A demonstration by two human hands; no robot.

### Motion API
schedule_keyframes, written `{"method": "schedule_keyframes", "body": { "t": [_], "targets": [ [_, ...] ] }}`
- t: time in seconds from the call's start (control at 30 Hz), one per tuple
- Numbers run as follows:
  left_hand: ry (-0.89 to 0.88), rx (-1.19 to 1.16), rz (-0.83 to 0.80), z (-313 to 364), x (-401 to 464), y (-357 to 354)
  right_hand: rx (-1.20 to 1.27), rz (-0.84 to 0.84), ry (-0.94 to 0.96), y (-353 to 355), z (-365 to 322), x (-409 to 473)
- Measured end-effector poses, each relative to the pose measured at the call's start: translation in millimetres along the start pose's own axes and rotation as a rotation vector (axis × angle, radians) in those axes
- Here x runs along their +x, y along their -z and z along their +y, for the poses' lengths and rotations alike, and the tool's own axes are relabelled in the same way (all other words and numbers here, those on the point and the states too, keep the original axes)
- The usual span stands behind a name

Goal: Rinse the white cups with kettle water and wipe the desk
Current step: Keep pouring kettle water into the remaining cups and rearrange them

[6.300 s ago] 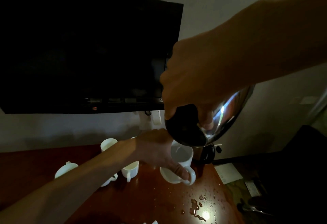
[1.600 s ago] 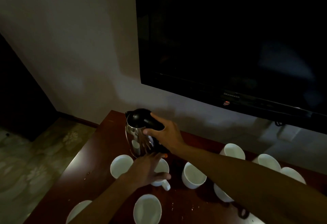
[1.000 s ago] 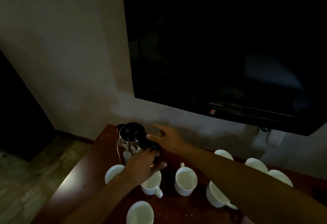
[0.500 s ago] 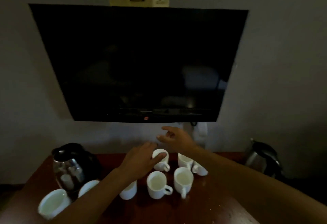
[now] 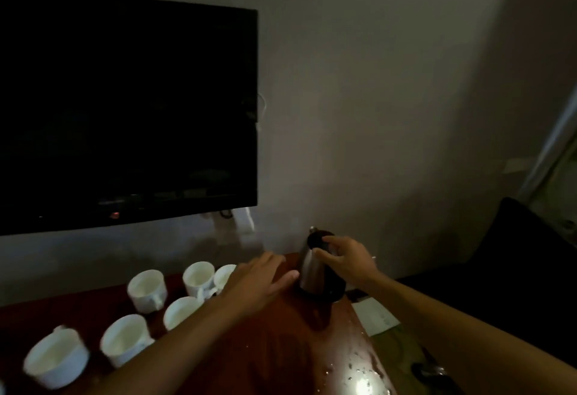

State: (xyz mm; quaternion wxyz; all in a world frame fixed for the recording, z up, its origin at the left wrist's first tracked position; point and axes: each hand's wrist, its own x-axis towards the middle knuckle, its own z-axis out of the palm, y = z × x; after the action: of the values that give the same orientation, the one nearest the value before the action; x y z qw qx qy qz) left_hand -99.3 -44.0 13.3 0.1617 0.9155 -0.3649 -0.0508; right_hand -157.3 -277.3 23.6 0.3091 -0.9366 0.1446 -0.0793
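Steel kettle (image 5: 315,271) with black lid stands at the desk's (image 5: 290,351) back right corner against the wall; the right hand (image 5: 349,259) curls over its lid and handle, gripping it; the left hand (image 5: 260,280) hovers just left of it, fingers straight and spread, holding nothing. Six white cups (image 5: 146,290) stand upright in a loose cluster to the left, under a dark wall TV (image 5: 125,107); water drops (image 5: 359,372) glisten on the desk's near right edge; a white paper (image 5: 376,316) lies on the floor beyond.
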Motion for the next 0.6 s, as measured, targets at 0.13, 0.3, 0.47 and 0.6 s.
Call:
{"method": "schedule_keyframes", "body": {
  "t": [0.13, 0.3, 0.47, 0.6],
  "targets": [
    [0.027, -0.032, -0.021, 23.0, 26.3, -27.1, 0.033, 0.016, -0.026, 7.9, 41.1, 1.9],
    [0.077, -0.019, -0.070, 36.9, 50.4, -42.5, 0.041, 0.003, -0.069, -0.3, 74.7, 8.4],
    [0.112, 0.019, -0.045, 33.4, 76.0, -59.8, 0.017, -0.043, -0.118, -17.4, 87.6, 31.0],
    [0.109, 0.006, -0.087, 25.1, 80.0, -74.2, 0.069, -0.116, -0.154, -35.2, 96.1, 52.5]
  ]
}}
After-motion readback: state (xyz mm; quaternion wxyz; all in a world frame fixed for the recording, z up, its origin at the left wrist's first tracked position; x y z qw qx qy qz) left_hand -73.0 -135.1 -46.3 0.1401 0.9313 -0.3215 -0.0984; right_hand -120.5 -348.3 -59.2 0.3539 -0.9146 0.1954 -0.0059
